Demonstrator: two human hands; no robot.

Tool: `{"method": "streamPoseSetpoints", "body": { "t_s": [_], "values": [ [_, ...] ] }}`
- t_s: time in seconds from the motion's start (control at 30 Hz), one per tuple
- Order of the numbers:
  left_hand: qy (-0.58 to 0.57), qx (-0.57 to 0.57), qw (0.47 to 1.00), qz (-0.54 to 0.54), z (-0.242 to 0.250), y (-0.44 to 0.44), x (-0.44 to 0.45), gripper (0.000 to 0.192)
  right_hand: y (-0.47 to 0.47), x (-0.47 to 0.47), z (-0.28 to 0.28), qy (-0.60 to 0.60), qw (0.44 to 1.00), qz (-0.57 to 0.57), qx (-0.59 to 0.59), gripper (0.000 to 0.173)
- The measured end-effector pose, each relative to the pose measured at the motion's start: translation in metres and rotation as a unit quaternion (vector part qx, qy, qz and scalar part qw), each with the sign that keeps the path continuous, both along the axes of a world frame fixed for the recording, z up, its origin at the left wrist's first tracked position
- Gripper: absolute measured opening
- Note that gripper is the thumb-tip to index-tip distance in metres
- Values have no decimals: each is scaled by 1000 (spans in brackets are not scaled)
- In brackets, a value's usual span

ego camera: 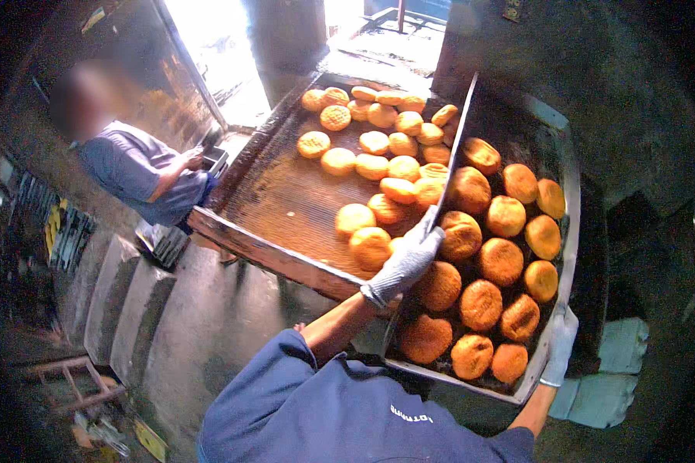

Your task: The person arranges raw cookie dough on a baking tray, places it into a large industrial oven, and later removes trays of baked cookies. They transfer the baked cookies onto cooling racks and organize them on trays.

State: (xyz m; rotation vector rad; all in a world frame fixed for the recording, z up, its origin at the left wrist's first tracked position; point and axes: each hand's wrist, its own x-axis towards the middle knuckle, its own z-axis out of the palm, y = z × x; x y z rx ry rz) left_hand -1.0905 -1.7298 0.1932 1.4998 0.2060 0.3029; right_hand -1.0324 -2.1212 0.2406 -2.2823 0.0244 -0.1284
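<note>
A metal baking tray of round browned buns is tilted between my gloved hands. My left hand grips its left rim, and my right hand holds the opposite rim near the front corner. Both wear pale knitted gloves. Left of the tray lies a large shallow wooden-sided bin with a mesh-like bottom. Several golden buns rest in it, mostly along its right and far parts. The tray's left rim stands over the bin's right side and hides part of it.
At the left a person in a grey-blue shirt stands beside the bin, hands at a small dark tray. Concrete steps and a wooden frame lie at the lower left. Pale wrapped blocks sit at right. Bright openings are beyond.
</note>
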Motion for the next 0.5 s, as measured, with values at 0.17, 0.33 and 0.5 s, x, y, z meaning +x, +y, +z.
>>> {"method": "streamPoseSetpoints", "body": {
  "t_s": [0.17, 0.33, 0.5],
  "values": [
    [12, 34, 999, 6, 19, 163, -104, 59, 138, -71, -50, -9, 998, 44, 53, 39],
    [75, 19, 994, 75, 32, 278, -202, 58, 284, -122, -42, 57, 985, 139, 80, 37],
    [131, 26, 977, 165, -14, 368, -270, 55, 400, -151, -21, -133, 949, 283, -52, 24]
  ]
}}
